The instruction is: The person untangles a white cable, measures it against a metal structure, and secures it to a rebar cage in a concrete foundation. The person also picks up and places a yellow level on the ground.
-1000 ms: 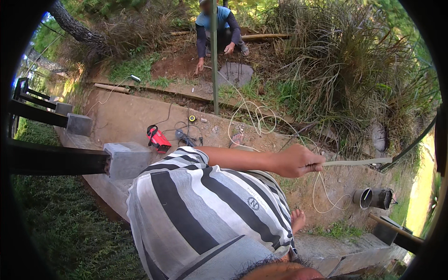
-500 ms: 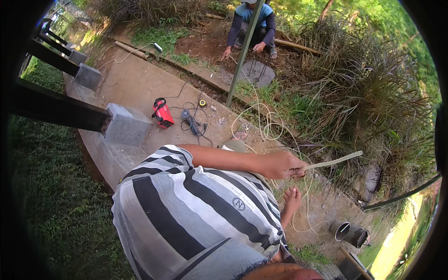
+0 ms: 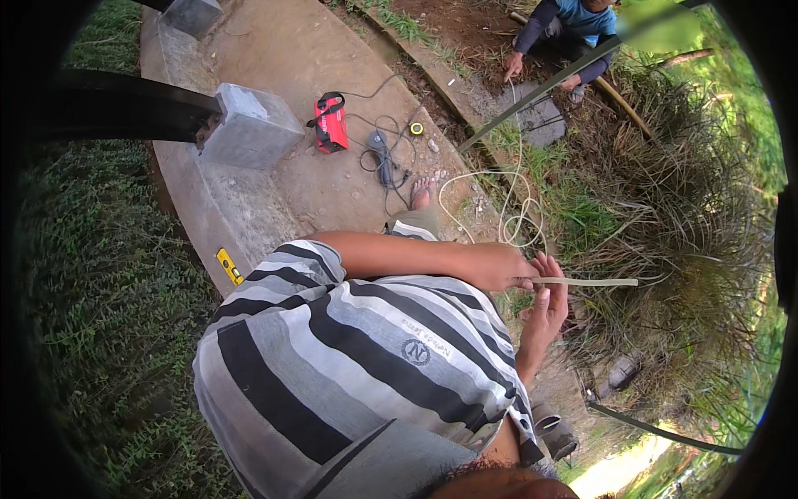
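My left hand (image 3: pixel 509 268) is closed on the pale, translucent hose (image 3: pixel 605 282), near its end, which points right across the front of my striped shirt. My right hand (image 3: pixel 544 312) is raised from below right beside it, fingers extended and apart at the hose; whether they touch it I cannot tell. The hose's thin length (image 3: pixel 460 180) loops on the ground beyond my hands and runs up to a crouched co-worker (image 3: pixel 586 29), whose hand (image 3: pixel 514 65) is at its far part.
A red machine (image 3: pixel 331 121), grey corded tool (image 3: pixel 379 154) and yellow tape measure (image 3: pixel 416 129) lie on the concrete path. A yellow level (image 3: pixel 229 266) is left, near concrete footings (image 3: pixel 253 125) with black posts. A green pole (image 3: pixel 553 83) crosses before the co-worker; grass clumps (image 3: pixel 657 274) border the right.
The view has swung, putting the co-worker upper right and bringing the level into view. My right hand has risen to the hose beside my left, which still grips it.
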A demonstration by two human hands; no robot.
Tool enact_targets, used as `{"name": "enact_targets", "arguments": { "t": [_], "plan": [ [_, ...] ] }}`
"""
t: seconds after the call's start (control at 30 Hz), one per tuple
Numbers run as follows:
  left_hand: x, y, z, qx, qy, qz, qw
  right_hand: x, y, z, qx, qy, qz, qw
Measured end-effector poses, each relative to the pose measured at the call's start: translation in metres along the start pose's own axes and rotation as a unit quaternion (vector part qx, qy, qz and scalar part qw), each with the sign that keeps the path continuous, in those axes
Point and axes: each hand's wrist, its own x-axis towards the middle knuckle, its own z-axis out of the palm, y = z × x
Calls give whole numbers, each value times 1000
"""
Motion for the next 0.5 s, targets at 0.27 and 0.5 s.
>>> {"name": "enact_targets", "arguments": {
  "t": [0.27,0.5],
  "plan": [
    [-30,-53,-114,18,85,-87,992,121,-9,93,-131,-85,8,988],
    [-35,-81,-164,-15,194,-110,975,192,-24,141,-226,-190,-40,955]
  ]
}}
